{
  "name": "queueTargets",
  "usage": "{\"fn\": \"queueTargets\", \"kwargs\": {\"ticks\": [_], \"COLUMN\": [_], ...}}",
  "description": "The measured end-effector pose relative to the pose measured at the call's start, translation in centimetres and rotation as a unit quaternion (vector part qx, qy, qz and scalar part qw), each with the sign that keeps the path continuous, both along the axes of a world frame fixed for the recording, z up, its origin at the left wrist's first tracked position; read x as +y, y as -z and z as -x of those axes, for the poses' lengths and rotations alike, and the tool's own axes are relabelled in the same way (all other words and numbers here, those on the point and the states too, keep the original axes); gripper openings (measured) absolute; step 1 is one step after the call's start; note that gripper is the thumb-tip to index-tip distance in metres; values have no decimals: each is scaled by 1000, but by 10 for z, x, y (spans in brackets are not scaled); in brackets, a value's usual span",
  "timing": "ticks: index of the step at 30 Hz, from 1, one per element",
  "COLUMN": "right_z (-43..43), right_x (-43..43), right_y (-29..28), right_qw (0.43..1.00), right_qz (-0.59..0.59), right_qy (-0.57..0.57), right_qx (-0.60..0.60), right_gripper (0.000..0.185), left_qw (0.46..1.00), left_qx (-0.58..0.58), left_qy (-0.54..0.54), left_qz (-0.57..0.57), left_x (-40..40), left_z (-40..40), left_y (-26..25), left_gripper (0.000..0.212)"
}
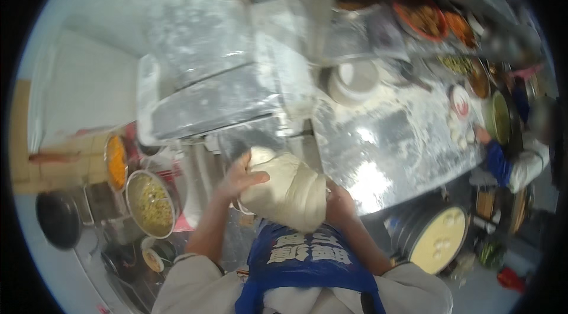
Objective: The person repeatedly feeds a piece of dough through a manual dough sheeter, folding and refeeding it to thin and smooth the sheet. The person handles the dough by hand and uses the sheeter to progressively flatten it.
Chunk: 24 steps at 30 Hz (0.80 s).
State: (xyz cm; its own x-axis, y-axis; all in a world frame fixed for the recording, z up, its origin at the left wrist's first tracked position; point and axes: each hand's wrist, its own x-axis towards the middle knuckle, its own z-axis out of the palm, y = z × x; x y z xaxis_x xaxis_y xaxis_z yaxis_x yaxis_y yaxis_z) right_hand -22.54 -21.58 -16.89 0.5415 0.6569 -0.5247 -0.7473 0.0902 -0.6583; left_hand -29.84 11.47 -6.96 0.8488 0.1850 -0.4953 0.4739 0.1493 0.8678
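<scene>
A large, pale mass of dough (284, 189) hangs folded between my hands in front of the blue apron (306, 252). My left hand (244, 176) grips its left end, with the thumb lying over the top. At the other end my right hand (339, 201) holds the dough from the side, its fingers partly hidden behind it. Below and beyond the dough stands a floury dough machine (213, 101) with broad metal plates. To the right lies a metal worktable (377, 154) dusted with flour.
A white tub (354, 83) stands on the worktable. At its far right, a co-worker's hand (481, 134) is beside small dough pieces (461, 138). Bowls of chopped filling (153, 205) and orange shreds (116, 163) sit at left. A large round container (439, 240) stands below the table's front edge.
</scene>
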Motion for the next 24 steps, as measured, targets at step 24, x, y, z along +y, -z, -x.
{"fn": "queueTargets", "kwargs": {"ticks": [24], "right_z": [-358], "right_x": [-13], "right_y": [-33], "right_qw": [868], "right_qz": [259], "right_qy": [84], "right_qx": [-415], "right_gripper": [35], "left_qw": [823], "left_qx": [-199], "left_qy": [-403], "left_qz": [-346], "left_x": [127], "left_z": [-69], "left_y": [-89], "left_gripper": [41]}}
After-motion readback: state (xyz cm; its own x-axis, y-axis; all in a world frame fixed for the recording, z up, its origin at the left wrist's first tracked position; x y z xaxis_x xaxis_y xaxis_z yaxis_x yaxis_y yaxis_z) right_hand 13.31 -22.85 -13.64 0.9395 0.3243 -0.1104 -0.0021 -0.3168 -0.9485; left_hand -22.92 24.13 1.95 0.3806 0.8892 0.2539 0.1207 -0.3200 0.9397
